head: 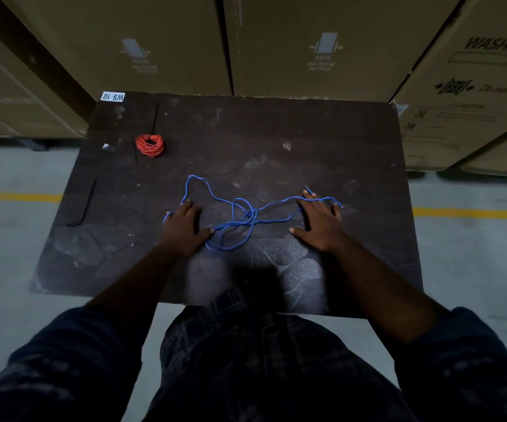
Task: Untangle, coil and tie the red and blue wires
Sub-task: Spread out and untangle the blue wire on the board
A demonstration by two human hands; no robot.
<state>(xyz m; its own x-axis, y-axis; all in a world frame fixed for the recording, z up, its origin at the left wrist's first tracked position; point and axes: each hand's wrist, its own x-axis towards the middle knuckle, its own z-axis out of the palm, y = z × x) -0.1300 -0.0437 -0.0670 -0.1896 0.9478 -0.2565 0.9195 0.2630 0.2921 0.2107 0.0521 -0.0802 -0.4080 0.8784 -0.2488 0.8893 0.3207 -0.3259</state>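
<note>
Fingers of both hands, left (185, 226) and right (319, 222), lie spread flat, gripping nothing; lift the blue wire's (240, 222) free end out through the mid-tabletop (276, 132) loops; avoid pulling tight.

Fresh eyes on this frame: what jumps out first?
The blue wire sprawls in loose crossing loops across the middle of the dark table, with the left hand and right hand pressed flat at either end of it. At the far left sits the red wire, already wound into a small coil.
</note>
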